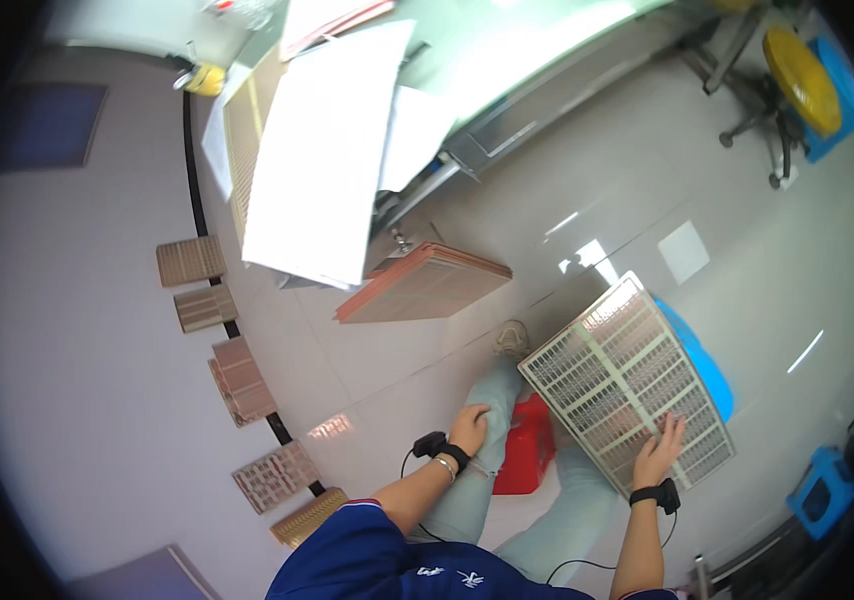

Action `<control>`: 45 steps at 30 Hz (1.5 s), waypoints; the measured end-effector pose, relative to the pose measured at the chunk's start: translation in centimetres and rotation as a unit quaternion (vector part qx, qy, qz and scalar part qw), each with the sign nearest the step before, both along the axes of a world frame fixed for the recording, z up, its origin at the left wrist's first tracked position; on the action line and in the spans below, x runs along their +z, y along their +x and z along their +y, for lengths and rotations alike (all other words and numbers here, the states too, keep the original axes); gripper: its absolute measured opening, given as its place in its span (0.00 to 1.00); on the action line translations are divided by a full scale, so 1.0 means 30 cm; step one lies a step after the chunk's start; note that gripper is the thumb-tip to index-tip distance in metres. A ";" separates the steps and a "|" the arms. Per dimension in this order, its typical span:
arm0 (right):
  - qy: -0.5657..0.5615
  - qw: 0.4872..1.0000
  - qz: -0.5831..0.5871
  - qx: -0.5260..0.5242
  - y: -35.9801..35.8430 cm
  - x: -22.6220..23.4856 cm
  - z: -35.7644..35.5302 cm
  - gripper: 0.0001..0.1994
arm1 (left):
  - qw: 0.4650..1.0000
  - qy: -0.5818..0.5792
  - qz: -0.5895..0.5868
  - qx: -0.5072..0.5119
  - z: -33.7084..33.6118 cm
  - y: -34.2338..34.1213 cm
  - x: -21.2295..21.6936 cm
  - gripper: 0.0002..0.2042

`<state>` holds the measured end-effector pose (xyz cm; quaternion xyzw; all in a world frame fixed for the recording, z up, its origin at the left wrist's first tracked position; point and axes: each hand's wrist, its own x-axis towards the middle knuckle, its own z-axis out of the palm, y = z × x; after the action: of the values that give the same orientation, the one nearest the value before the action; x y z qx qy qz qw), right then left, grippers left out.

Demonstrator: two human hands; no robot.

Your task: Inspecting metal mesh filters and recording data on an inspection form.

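My left hand [469, 428] rests on my left knee, its fingers lying on the light blue jeans and nothing visible in it. My right hand [656, 456] lies with fingers spread on a large circuit board panel [615, 368], near its lower right part. The panel is rectangular, pale green and copper-brown, with repeated rows of small patterns and a light cross strip. Under its right side shows a blue stool [699, 355], which seems to support it. The panel's underside is hidden.
A red stool [520, 455] stands between my legs. Ahead, a stack of copper-coloured panels [432, 285] leans below a table [537, 50] with white sheets [327, 150]. Several boards [242, 380] line the left wall. A yellow-seated chair [800, 82] and another blue stool [820, 492] stand right.
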<state>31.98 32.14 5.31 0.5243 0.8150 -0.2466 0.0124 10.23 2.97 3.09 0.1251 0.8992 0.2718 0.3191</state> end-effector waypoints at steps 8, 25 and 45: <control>-0.142 0.985 0.051 0.080 -0.139 0.312 0.130 0.24 | 0.836 0.247 -0.149 0.466 0.055 -0.253 0.457 0.14; -0.108 0.908 0.365 0.178 -1.742 0.886 0.187 0.17 | 0.697 0.462 -0.302 0.458 0.203 -0.891 0.820 0.11; 0.080 0.872 0.271 0.400 -2.337 0.798 0.106 0.10 | 0.682 0.420 -0.317 0.508 0.210 -0.897 0.814 0.11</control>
<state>-38.12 35.32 29.27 0.0650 0.9435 -0.2868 -0.1528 -16.68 9.28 27.51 -0.3235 0.4614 0.7647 0.3125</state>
